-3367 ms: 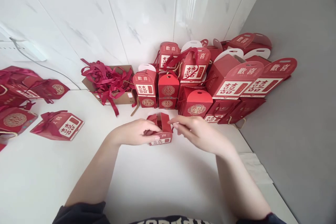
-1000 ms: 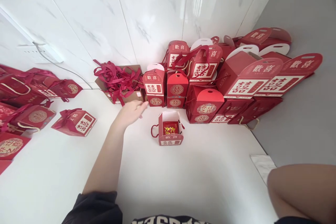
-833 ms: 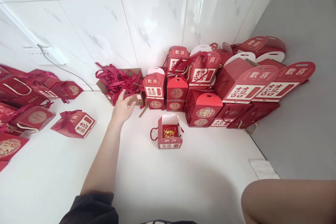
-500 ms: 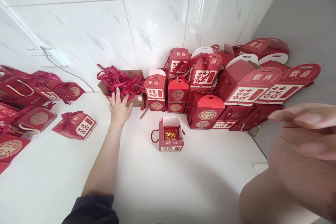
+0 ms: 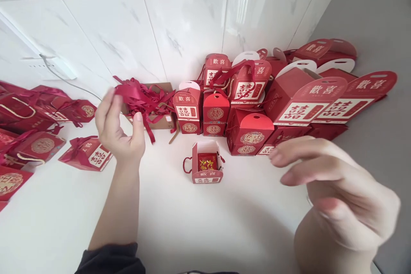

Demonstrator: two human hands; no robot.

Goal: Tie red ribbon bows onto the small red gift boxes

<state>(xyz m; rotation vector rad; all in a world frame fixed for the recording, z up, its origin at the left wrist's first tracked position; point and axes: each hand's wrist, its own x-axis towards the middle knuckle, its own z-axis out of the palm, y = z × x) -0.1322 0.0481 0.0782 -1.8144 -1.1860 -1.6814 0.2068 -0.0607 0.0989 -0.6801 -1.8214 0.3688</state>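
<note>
Now the open box (image 5: 207, 175) is being flanked by a spread right hand (image 5: 356, 195) and a curled left hand (image 5: 120, 137), its grip unclear, while snagging is being risked by tangled ribbons (image 5: 146, 96) left of the box.

a small red box (image 5: 207, 177) stands upright, open-topped, with glossy crimson ribbons (image 5: 150, 98) tangled behind it, leftward.
</note>
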